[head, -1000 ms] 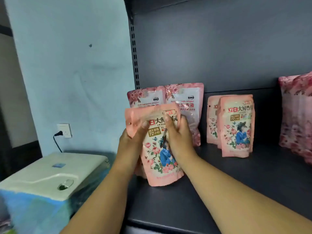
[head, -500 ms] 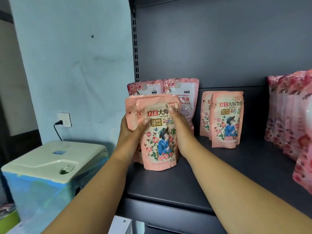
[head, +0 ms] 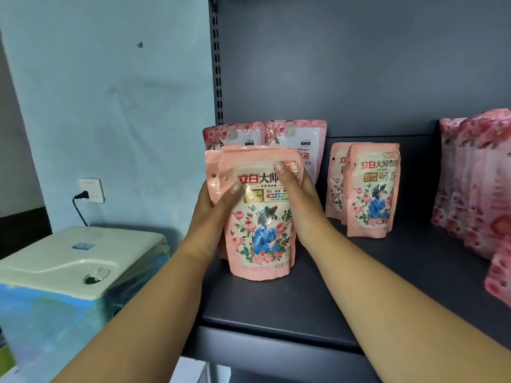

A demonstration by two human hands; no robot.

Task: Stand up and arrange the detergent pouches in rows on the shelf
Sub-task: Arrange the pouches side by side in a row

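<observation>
A pink floral detergent pouch [head: 260,239] stands upright near the left end of the dark shelf [head: 318,308], with at least one more like it right behind. My left hand [head: 213,214] grips its left edge, thumb on the front. My right hand [head: 298,200] grips its right edge, thumb across the label. Two darker pink pouches [head: 298,142] stand behind it against the back panel. A pair of matching pouches [head: 370,189] stands further right.
A row of rose-patterned pouches [head: 475,183] fills the shelf's right end. The slotted shelf upright [head: 217,59] borders a pale blue wall with a socket [head: 91,189]. A cream-topped appliance [head: 72,261] sits left of the shelf, below it.
The held pouch has gone from tilted to upright on the shelf, bottom edge down. Both hands stay on its sides. The camera has come closer.
</observation>
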